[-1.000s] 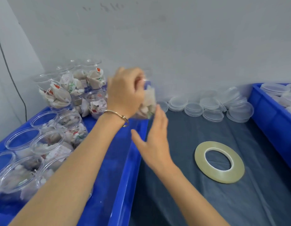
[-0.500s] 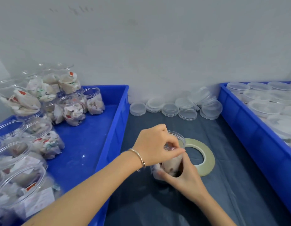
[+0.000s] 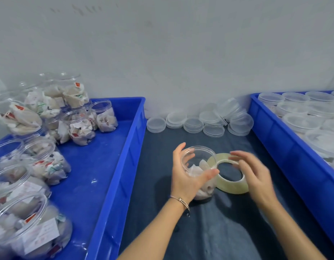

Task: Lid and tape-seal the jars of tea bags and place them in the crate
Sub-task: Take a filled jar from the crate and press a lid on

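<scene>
A clear open jar of tea bags (image 3: 199, 167) stands without a lid on the dark table cover, between the two crates. My left hand (image 3: 188, 175) grips it round the side, thumb on the near right and fingers behind. My right hand (image 3: 253, 173) hovers blurred over the roll of clear tape (image 3: 230, 186), fingers loosely spread, holding nothing. The tape roll lies flat just right of the jar, touching it. Loose clear lids (image 3: 193, 124) lie in low stacks along the wall.
A blue crate (image 3: 113, 166) on the left holds several open jars of tea bags (image 3: 79, 126). Another blue crate (image 3: 286, 145) on the right holds several lidded jars (image 3: 301, 121). A grey wall closes the back.
The jar came out of the left crate and down onto the table beside the tape. My right hand has let go of it and moved right over the tape roll.
</scene>
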A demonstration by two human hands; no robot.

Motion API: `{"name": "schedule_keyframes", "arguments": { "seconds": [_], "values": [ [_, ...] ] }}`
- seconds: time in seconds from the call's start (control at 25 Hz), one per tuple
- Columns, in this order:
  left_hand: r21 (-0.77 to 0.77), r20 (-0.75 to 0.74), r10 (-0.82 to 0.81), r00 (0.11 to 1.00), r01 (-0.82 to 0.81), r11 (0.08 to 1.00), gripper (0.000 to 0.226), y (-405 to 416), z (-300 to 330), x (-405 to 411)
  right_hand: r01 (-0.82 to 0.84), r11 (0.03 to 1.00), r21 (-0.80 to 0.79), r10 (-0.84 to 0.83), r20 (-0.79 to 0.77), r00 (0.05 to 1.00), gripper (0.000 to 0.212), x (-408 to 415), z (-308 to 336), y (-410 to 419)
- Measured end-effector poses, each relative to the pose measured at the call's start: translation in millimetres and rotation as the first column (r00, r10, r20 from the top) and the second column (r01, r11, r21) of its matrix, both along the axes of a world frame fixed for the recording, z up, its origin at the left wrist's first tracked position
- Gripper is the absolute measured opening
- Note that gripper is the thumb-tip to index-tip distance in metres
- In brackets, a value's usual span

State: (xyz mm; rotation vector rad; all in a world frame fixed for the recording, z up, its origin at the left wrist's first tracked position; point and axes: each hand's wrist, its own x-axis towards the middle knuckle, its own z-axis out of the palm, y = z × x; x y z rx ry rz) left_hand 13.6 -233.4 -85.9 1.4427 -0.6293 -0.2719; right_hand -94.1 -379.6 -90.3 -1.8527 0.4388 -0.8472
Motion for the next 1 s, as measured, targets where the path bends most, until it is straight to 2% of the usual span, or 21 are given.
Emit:
{"name": "schedule_keyframes", "arguments": {
  "seconds": [0.08,0.12,0.16,0.24,0.32,0.48,0.56,0.72,0.8,0.88,0.92,1.0],
  "values": [
    [-0.035,0.011,0.038,0.999,-0.038,0.999,0.094,-3.6,-16.5,-11.9,0.249,0.960,-0.127,-0.270,-0.184,0.945,0.029,8.7,-0.8,-29.4],
    [-0.035,0.007,0.033,0.999,-0.033,0.999,0.093,-4.0,-25.0,-16.1,0.277,0.945,-0.173,-0.320,-0.318,0.893,0.041,14.6,-4.0,-43.3],
    [-0.031,-0.008,0.017,1.000,-0.017,0.999,0.093,-4.1,-31.3,-18.3,0.264,0.944,-0.198,-0.326,-0.430,0.842,0.051,20.0,-7.9,-57.2],
    [-0.037,-0.042,-0.011,0.999,0.010,0.999,0.094,-6.1,-38.5,-17.4,0.190,0.949,-0.253,-0.303,-0.559,0.772,0.063,30.3,-12.5,-80.7],
    [-0.051,-0.071,-0.033,0.997,0.030,0.998,0.094,-9.2,-42.7,-12.9,0.093,0.944,-0.315,-0.280,-0.622,0.731,0.067,43.7,-13.6,-97.2],
    [-0.052,-0.052,-0.030,0.998,0.027,0.998,0.092,-10.9,-46.5,-8.5,-0.138,0.912,-0.386,-0.180,-0.679,0.712,0.066,89.4,-6.7,-103.6],
    [-0.058,-0.046,-0.026,0.999,0.023,0.998,0.093,-11.8,-47.9,-8.9,-0.220,0.899,-0.379,-0.167,-0.760,0.628,0.066,111.6,-6.1,-98.0],
    [-0.069,-0.047,-0.028,0.998,0.025,0.997,0.093,-13.2,-51.6,-7.8,-0.251,0.907,-0.337,-0.214,-0.885,0.413,0.066,135.1,-12.2,-85.7],
    [-0.064,-0.042,-0.024,0.999,0.022,0.998,0.092,-13.6,-52.4,-6.5,-0.246,0.907,-0.342,-0.238,-0.898,0.371,0.068,140.4,-14.8,-82.7],
    [-0.054,-0.037,-0.022,0.999,0.020,0.998,0.091,-13.9,-51.5,-6.1,-0.216,0.910,-0.353,-0.252,-0.887,0.386,0.066,143.7,-10.5,-81.7],
    [-0.051,-0.037,-0.020,0.999,0.019,0.999,0.091,-14.3,-51.3,-6.3,-0.201,0.905,-0.375,-0.261,-0.862,0.434,0.062,143.1,-7.3,-80.7],
    [-0.048,-0.040,-0.020,0.999,0.018,0.999,0.092,-14.3,-51.1,-6.5,-0.114,0.851,-0.512,-0.335,-0.698,0.633,0.042,136.8,-5.1,-78.7]
  ]
}}
